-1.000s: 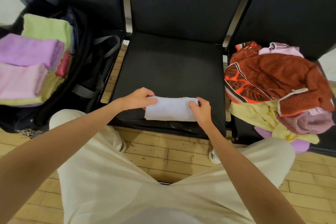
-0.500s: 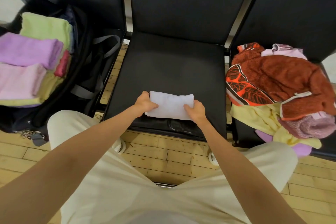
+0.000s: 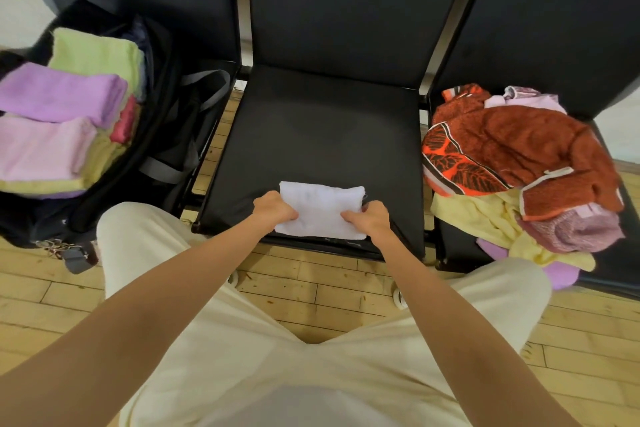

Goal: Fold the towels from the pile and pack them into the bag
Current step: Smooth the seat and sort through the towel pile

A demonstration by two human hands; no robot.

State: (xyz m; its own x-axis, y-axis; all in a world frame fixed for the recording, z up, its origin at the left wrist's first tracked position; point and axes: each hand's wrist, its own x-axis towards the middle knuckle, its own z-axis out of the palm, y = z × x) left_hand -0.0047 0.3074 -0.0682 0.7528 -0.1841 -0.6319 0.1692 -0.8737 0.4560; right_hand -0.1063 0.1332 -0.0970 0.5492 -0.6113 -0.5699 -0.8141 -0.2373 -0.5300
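Starting well left of the hands: 1 black bag (image 3: 162,121), open, holding folded towels (image 3: 62,94) in green, purple, pink and yellow; its near end is cut by the frame edge, so free room cannot be judged. Left hand (image 3: 273,210): fingers curled, gripping the left edge of the white towel (image 3: 320,210). White towel: 1, folded to a compact rectangle, lying on the front of the middle seat (image 3: 318,135) between both hands. Right hand (image 3: 369,220): fingers curled, pinching the towel's right edge; fingertips tucked out of sight beneath the cloth. Right of the hands: 1 loose pile (image 3: 519,166) on the next seat, with rust-orange, yellow, pink and purple pieces; the count is unclear, since they overlap.

Handling note, as judgement: the fold looks finished, so lift with both edges held level, keep layers pinched together, and carry left to the bag, laying the towel flat on the stack. How many layers the fold has is not discernible.
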